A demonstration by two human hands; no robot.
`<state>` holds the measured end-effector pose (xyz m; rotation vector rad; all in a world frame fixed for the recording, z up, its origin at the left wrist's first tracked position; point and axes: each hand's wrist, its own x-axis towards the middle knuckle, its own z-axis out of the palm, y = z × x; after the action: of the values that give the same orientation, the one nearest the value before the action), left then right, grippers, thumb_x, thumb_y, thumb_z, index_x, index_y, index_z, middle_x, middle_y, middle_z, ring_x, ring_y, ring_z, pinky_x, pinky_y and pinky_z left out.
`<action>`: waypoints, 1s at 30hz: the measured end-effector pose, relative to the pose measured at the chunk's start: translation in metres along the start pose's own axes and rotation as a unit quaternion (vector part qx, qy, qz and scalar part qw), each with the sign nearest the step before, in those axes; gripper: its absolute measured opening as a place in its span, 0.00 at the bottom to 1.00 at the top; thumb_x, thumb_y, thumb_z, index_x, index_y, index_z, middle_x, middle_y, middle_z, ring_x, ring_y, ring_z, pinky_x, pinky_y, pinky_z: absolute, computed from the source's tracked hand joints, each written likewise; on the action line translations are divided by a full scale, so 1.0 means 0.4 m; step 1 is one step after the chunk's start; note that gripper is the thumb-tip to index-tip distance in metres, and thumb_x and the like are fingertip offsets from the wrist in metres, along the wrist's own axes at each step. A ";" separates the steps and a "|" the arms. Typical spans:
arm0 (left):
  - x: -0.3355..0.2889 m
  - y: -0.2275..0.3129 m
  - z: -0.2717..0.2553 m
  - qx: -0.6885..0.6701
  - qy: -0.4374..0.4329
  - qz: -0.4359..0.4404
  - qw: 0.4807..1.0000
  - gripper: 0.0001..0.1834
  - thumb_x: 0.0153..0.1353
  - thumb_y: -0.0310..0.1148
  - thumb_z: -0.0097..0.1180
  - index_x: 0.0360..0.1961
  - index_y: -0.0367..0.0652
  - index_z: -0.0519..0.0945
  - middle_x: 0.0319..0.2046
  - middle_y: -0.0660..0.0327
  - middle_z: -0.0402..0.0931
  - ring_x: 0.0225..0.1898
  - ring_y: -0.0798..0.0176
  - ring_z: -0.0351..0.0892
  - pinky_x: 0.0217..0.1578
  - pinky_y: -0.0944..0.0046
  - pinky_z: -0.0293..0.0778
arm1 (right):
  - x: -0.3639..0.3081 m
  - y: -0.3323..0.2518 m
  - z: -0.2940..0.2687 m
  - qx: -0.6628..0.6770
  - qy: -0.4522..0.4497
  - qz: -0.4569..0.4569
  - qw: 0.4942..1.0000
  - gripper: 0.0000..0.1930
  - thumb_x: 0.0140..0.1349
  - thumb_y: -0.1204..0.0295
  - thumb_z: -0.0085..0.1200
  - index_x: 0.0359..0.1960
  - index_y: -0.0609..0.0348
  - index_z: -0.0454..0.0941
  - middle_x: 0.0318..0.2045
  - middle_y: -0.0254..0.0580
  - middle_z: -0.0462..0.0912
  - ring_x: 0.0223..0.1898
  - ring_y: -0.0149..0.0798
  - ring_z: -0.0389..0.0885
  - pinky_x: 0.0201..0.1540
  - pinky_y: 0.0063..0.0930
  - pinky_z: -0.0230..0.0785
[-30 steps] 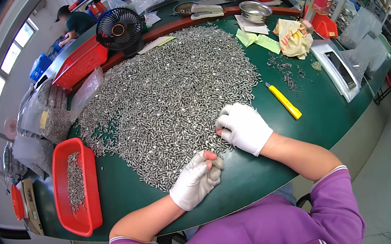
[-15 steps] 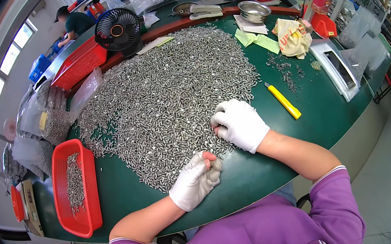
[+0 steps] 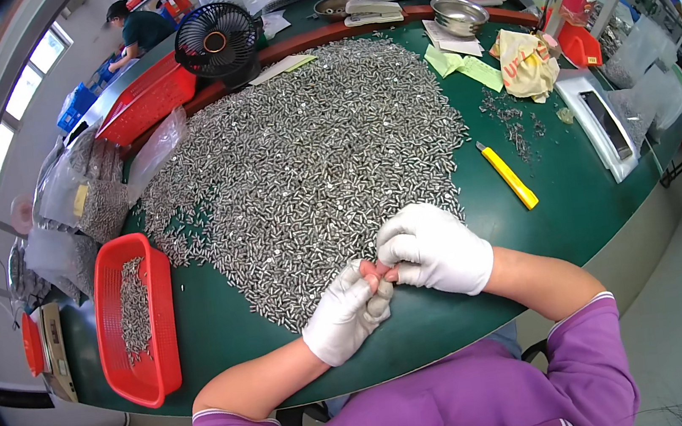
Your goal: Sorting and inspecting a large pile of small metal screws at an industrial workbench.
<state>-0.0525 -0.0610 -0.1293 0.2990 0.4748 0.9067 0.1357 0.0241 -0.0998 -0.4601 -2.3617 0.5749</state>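
A broad heap of small silvery metal pins (image 3: 299, 150) spreads over the green table. At its near edge my two hands meet, fingertips together, in white gloves with some tips bare. My left hand (image 3: 347, 314) is closed, thumb against the curled fingers; what lies in it, if anything, is too small to make out. My right hand (image 3: 435, 251) is pinched, with its thumb and finger touching the left fingertips. Whatever sits between them is hidden. To the left, a red plastic basket (image 3: 168, 319) holds a smaller lot of the same pins.
A yellow utility knife (image 3: 509, 177) lies right of the heap, near scattered dark pieces (image 3: 515, 128). A black fan (image 3: 216, 43), metal bowls (image 3: 460, 15) and a crumpled yellowish cloth bag (image 3: 525, 64) stand behind. Filled plastic bags (image 3: 97, 204) crowd the left; a white-framed device (image 3: 600, 126) lies right.
My right hand has come back from the heap toward me and now meets my left hand's fingertips. The left hand has stayed nearly in place. The whole view has shifted slightly.
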 end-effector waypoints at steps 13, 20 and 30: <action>-0.009 -0.016 0.009 0.079 0.076 0.012 0.994 0.08 0.62 0.34 0.58 0.41 0.49 0.75 0.36 0.67 0.77 0.31 0.75 0.70 0.31 0.76 0.65 | -0.003 -0.004 0.001 0.063 -0.010 0.000 0.998 0.08 0.48 0.66 0.62 0.29 0.51 0.78 0.33 0.35 0.78 0.37 0.43 0.77 0.41 0.36 0.70; -0.009 -0.009 0.024 0.085 0.063 0.002 0.994 0.09 0.62 0.35 0.58 0.40 0.48 0.74 0.34 0.67 0.75 0.29 0.75 0.68 0.30 0.76 0.64 | -0.005 0.004 -0.001 0.063 -0.015 -0.008 0.998 0.05 0.51 0.69 0.58 0.31 0.51 0.79 0.34 0.36 0.78 0.36 0.43 0.77 0.41 0.36 0.71; -0.006 -0.013 0.016 0.080 0.061 0.025 0.995 0.08 0.63 0.37 0.56 0.42 0.50 0.74 0.35 0.69 0.76 0.33 0.76 0.72 0.33 0.76 0.66 | -0.001 0.001 -0.008 0.089 -0.019 0.047 0.995 0.08 0.52 0.68 0.58 0.33 0.54 0.79 0.34 0.39 0.79 0.38 0.45 0.78 0.43 0.36 0.70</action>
<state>-0.0469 -0.0663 -0.1253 0.4050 0.6573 0.9403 0.1385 0.0251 -0.0979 -0.4858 -2.3081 0.8367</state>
